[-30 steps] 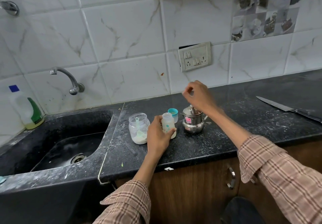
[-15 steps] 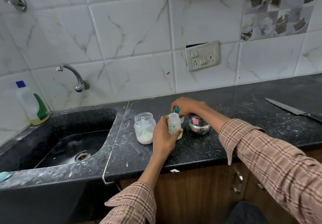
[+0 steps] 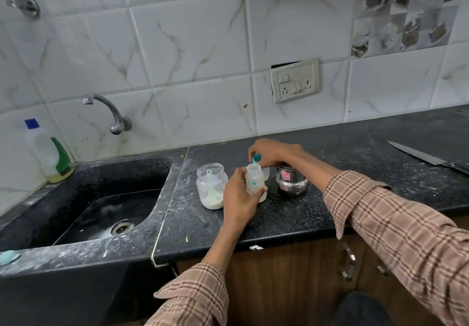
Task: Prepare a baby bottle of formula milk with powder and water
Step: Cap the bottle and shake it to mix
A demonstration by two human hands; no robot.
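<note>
Teal plastic is being pinched in the right hand (image 3: 272, 152): the bottle cap (image 3: 256, 159) is being held, tilted, just above the open mouth of the baby bottle (image 3: 255, 182). That bottle is being gripped round its body by the left hand (image 3: 237, 198) on the black counter (image 3: 355, 193), with the powder jar (image 3: 212, 186) just beside it at nine o'clock and the steel pot (image 3: 291, 182) at three o'clock. Capping appears to be the step in hand; next, the cap is likely needing to be levelled, seated and twisted while the bottle is being steadied. One bottle, one cap, one jar, one green scoop (image 3: 212, 191) and one pot are being counted.
</note>
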